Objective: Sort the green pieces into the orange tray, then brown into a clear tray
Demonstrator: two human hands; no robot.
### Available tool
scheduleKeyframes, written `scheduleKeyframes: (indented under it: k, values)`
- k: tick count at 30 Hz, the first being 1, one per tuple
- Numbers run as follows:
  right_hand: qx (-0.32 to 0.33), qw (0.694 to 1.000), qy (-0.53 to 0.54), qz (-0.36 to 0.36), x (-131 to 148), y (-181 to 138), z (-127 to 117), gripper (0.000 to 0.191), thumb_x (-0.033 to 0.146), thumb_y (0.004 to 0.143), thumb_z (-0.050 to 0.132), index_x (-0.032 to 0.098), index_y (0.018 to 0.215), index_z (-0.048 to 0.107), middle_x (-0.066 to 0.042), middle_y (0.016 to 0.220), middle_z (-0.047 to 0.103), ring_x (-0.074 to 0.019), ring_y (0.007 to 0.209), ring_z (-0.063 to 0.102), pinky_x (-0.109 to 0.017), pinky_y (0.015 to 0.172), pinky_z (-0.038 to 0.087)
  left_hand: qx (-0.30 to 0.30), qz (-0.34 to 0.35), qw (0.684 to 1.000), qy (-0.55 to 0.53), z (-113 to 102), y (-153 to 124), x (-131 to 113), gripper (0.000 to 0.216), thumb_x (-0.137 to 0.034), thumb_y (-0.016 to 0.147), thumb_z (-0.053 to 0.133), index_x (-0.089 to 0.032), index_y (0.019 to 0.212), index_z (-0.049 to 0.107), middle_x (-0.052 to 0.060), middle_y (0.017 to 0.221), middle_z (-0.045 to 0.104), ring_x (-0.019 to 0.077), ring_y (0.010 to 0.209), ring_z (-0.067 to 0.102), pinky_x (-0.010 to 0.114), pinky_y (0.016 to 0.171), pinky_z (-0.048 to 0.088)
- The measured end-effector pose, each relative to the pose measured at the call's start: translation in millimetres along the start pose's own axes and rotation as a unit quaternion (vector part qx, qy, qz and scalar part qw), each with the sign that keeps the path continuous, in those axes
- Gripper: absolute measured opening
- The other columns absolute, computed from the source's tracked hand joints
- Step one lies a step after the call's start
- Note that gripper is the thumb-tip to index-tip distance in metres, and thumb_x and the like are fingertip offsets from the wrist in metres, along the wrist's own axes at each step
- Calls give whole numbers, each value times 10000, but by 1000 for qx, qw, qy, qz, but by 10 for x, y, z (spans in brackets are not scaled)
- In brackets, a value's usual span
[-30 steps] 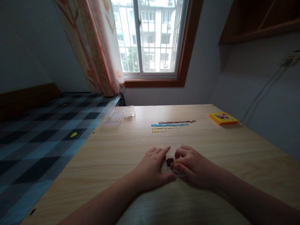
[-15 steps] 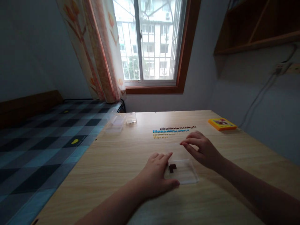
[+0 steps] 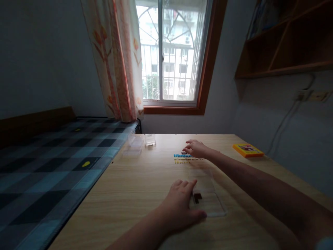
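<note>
My left hand (image 3: 180, 201) lies flat on the wooden table (image 3: 135, 187), fingers spread, touching the left edge of a clear plastic plate (image 3: 210, 205) that carries a small dark brown piece (image 3: 197, 198). My right hand (image 3: 197, 148) reaches far across the table to rows of small beads (image 3: 182, 158) in brown, blue and yellow. Its fingers curl down over the right part of the rows and hide those beads. Whether it holds anything is hidden.
Two clear plastic boxes (image 3: 135, 145) (image 3: 150, 139) stand near the table's far left corner. A yellow box (image 3: 248, 150) lies at the far right. A bed with a checked cover (image 3: 52, 163) adjoins the table's left edge. A window, a curtain and wall shelves lie beyond.
My right hand left the clear plate and moved away from me to the bead rows. My left hand stayed at the plate. The camera tilted upward.
</note>
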State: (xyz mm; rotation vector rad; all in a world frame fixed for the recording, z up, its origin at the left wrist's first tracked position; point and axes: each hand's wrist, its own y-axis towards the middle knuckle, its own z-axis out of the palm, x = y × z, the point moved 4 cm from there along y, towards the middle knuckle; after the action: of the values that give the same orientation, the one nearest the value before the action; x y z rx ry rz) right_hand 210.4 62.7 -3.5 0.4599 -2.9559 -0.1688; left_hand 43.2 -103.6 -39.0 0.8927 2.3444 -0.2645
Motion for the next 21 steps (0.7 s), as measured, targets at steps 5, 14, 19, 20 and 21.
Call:
scheduleKeyframes:
  k: [5,14,19,20,21]
  values:
    - [32,999,-6,27,-27,108,167,320,449,980,503,328,1079,781,-43,1511,495,-341,1458,314,-526,1144,288,3,3,1000,-4,13,-8,9,986,-552,664,771,-181,1511,431,140,1420,552,384,1349,414,524,1190,264]
    - [12,999,-7,29,-88,275,237,322,391,985,571,214,1248,625,-106,1445,508,-274,1295,498,-528,1098,397,-6,7,1000,-6,41,-2,34,1001,-593,653,769,-207,1513,430,137,1408,564,403,1359,408,553,1187,262]
    - [-8,1000,-14,27,-131,381,252,324,366,977,591,209,1259,612,-108,1407,530,-267,1240,538,-514,1052,449,-3,6,1000,-7,48,-2,45,1013,-603,657,767,-180,1513,429,150,1424,549,407,1361,403,552,1195,254]
    - [-8,1000,-15,24,-137,396,263,325,362,974,595,207,1260,611,-108,1402,534,-266,1233,543,-512,1045,456,-3,5,1000,-8,49,-4,45,1018,-606,657,767,-177,1514,427,152,1424,549,408,1361,402,552,1196,253]
    - [-6,1000,-16,21,-141,410,276,326,360,973,598,206,1260,610,-108,1397,537,-265,1226,547,-509,1039,462,-4,6,1000,-9,48,-6,45,1019,-608,657,767,-175,1514,427,154,1423,549,407,1361,403,551,1196,253]
